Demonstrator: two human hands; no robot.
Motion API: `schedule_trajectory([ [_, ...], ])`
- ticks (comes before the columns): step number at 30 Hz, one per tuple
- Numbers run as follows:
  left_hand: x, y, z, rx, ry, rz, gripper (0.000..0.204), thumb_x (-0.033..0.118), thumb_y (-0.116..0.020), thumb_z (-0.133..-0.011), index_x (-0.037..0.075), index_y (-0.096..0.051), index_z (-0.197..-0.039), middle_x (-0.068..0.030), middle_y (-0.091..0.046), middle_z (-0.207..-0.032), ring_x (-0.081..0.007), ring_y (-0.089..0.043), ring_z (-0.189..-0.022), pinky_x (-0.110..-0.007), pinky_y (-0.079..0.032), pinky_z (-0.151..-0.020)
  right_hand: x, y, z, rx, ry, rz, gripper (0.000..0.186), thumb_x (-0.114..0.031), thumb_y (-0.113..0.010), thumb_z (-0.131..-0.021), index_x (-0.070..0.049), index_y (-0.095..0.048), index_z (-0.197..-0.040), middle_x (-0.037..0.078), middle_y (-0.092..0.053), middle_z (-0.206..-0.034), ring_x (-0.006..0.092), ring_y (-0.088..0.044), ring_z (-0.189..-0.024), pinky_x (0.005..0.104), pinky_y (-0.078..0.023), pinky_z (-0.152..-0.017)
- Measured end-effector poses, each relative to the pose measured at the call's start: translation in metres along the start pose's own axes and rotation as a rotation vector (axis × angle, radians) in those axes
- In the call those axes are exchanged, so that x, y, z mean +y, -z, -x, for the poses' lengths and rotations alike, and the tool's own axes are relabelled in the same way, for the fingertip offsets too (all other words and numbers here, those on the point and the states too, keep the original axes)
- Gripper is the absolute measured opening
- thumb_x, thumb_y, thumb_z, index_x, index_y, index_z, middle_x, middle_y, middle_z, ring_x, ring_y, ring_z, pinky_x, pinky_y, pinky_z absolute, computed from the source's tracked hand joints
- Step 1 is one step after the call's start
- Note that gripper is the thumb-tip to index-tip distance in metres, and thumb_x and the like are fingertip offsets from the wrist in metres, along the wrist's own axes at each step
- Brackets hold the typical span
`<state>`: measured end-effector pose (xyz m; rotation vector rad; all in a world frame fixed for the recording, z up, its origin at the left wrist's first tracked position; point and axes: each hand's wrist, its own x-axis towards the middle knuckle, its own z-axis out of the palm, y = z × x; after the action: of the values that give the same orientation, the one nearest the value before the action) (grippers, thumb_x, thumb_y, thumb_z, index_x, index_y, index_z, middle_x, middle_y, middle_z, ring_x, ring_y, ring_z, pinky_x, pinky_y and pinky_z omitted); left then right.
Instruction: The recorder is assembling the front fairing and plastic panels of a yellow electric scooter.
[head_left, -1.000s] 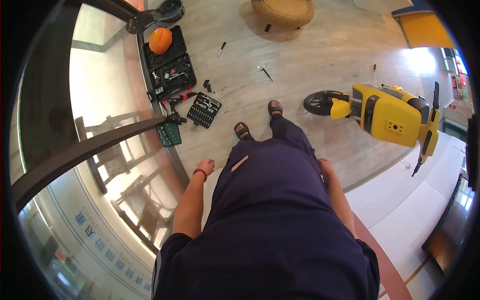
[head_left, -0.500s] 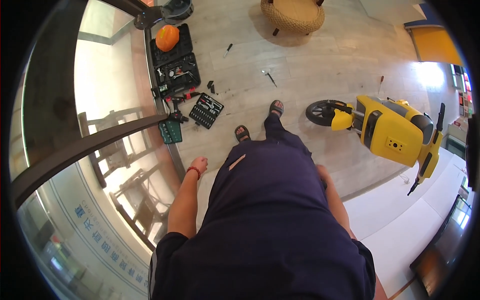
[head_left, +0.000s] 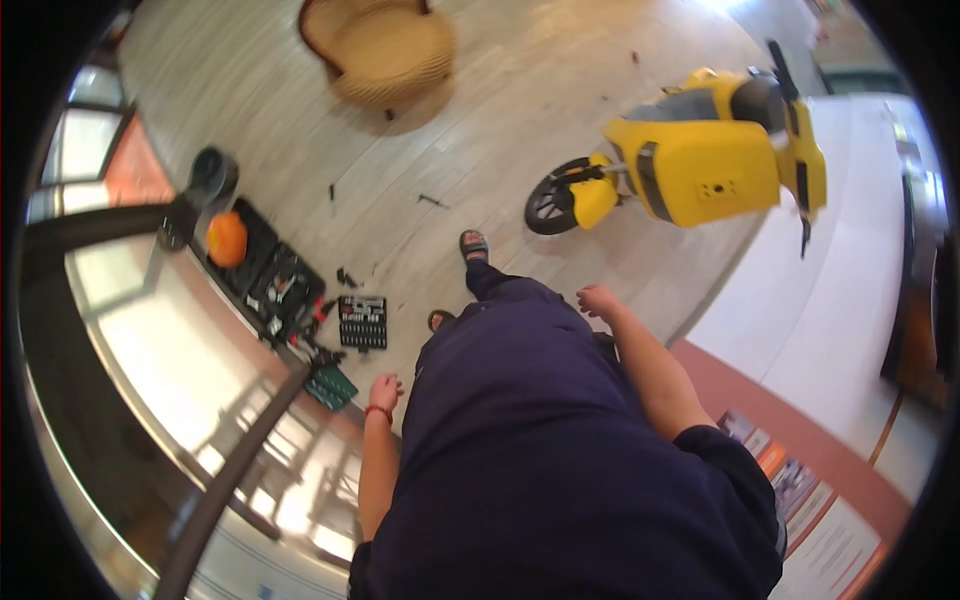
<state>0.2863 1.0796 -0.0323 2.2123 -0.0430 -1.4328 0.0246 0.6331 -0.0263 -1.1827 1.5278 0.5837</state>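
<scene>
My left hand (head_left: 384, 391), with a red bead bracelet (head_left: 379, 412) at the wrist, hangs beside my hip, its fingers loosely bent and nothing visible in it. Nearest to it are a dark green tool tray (head_left: 330, 386) and an open black socket set (head_left: 363, 322) on the floor. On the other side, my right hand (head_left: 597, 301) is raised in front of my hip, fingers loosely curled and apart from the yellow electric scooter (head_left: 715, 170). Nothing shows in that hand either. The scooter's front wheel (head_left: 552, 196) lies ahead of it.
An orange helmet (head_left: 227, 240) sits on an open black toolbox (head_left: 265, 245) by the glass wall. A wicker chair (head_left: 390, 60) stands ahead. A thin dark tool (head_left: 432, 201) and a marker-like stick (head_left: 332, 192) lie on the floor. A white platform (head_left: 800, 290) is at the right.
My right hand has come forward from beside my thigh into plain sight. The whole view has turned, bringing the chair lower and leftward and the scooter higher. Both hands remain apart from the tools.
</scene>
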Motion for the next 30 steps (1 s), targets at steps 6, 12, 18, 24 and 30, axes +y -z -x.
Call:
schedule_trajectory([
  [6, 0.051, 0.035, -0.011, -0.163, -0.119, -0.657, 0.031, 0.021, -0.045, -0.08, -0.001, -0.059, -0.097, -0.014, -0.063, -0.084, -0.0192, -0.061, -0.078, -0.03, -0.048, -0.067, 0.029, 0.009, -0.032, -0.032, -0.033, 0.02, 0.026, -0.02, -0.048, -0.079, 0.0, -0.057, -0.093, 0.01, -0.061, -0.083, 0.0206, -0.06, -0.071, 0.034, -0.049, -0.058],
  [12, 0.126, 0.055, -0.029, -0.107, -0.08, -0.519, 0.031, 0.018, -0.046, -0.079, -0.001, -0.059, -0.1, -0.0131, -0.063, -0.083, -0.0192, -0.061, -0.07, -0.029, -0.048, -0.064, 0.073, -0.006, -0.064, -0.033, 0.164, 0.177, 0.024, -0.021, -0.049, -0.078, 0.0, -0.059, -0.081, 0.01, -0.06, -0.076, 0.0208, -0.059, -0.065, 0.0346, -0.048, -0.054],
  [18, 0.192, 0.061, -0.062, -0.143, -0.029, -0.133, 0.03, 0.01, -0.045, -0.081, -0.003, -0.051, -0.107, -0.0122, -0.061, -0.087, -0.0144, -0.058, -0.065, -0.025, -0.048, -0.057, 0.085, -0.01, -0.045, -0.053, 0.35, 0.602, 0.019, -0.015, -0.051, -0.076, 0.001, -0.06, -0.079, 0.012, -0.061, -0.075, 0.0208, -0.061, -0.061, 0.0341, -0.049, -0.049],
  [24, 0.196, 0.092, -0.093, -0.287, -0.107, -0.324, 0.03, 0.011, -0.043, -0.082, -0.003, -0.051, -0.107, -0.0111, -0.061, -0.086, -0.0153, -0.059, -0.067, -0.025, -0.049, -0.059, 0.115, -0.069, 0.002, 0.119, 0.277, 0.365, 0.019, -0.015, -0.05, -0.075, 0.001, -0.06, -0.076, 0.012, -0.061, -0.071, 0.0207, -0.062, -0.061, 0.0325, -0.048, -0.048],
  [30, 0.159, 0.127, -0.128, -0.319, 0.088, -0.594, 0.03, 0.011, -0.045, -0.081, -0.002, -0.053, -0.107, -0.0127, -0.061, -0.087, -0.0196, -0.061, -0.073, -0.03, -0.051, -0.064, 0.181, -0.188, 0.058, 0.217, 0.179, -0.104, 0.024, -0.021, -0.049, -0.074, 0.0, -0.059, -0.079, 0.011, -0.06, -0.072, 0.0208, -0.06, -0.059, 0.0333, -0.046, -0.048],
])
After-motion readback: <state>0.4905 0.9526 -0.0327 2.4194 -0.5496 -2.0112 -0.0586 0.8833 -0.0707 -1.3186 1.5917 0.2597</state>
